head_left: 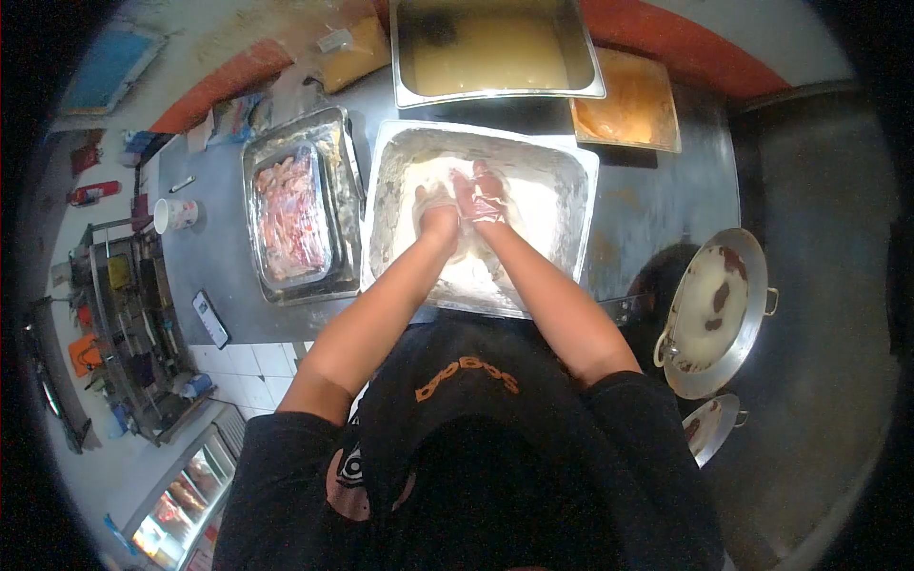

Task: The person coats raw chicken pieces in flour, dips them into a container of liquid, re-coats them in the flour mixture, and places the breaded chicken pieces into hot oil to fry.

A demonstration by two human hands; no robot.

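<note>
Both my hands are inside a deep metal pan (378,200) of white powder that looks like flour (538,205). My left hand (436,211) is sunk in the powder and coated white, its fingers mostly hidden. Close beside it is my right hand (486,198), in what looks like a clear, shiny plastic glove. Pinkish shapes show around its fingers; whether these are the fingers themselves or a piece of meat I cannot make out. Left of the pan, a clear tub of raw meat pieces (290,219) sits in a larger metal tray (346,152).
A deep pan of cloudy yellowish liquid (514,48) stands behind, with a shallow orange-brown tray (633,109) to its right. A paper cup (176,216) and a phone (210,319) lie left. Wide metal frying pans (752,352) (731,419) are at the right.
</note>
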